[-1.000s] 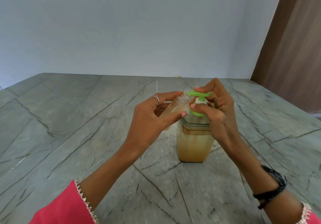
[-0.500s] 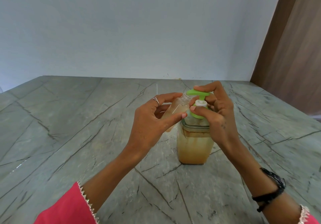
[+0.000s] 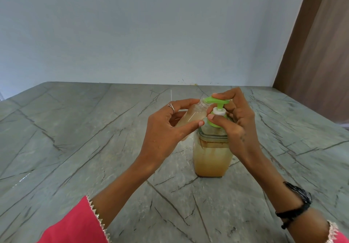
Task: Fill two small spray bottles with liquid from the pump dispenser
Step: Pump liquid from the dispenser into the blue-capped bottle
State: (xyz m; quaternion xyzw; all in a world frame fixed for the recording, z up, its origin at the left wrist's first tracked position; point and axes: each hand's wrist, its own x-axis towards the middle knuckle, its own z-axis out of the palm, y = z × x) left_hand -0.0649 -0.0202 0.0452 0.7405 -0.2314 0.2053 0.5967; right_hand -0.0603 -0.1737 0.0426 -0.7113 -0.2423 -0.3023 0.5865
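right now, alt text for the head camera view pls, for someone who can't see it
Two hands fill a small bottle: the left hand holds the tilted small clear bottle with its mouth at the green pump head, which the right hand presses. The pump dispenser, holding amber liquid, stands on a grey marble table.

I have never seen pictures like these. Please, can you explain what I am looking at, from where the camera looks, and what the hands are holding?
There is no machine here: a person works with two bare hands. The camera sits on the person's head and looks forward and down, so the arms reach in from below. On the grey stone table stands a clear pump dispenser, partly full of a yellowish-brown liquid. The left hand holds a small spray bottle, tilted, with its open mouth at the green nozzle. The right hand rests its fingers on the green pump head, its thumb at the collar. A second bottle is not visible.
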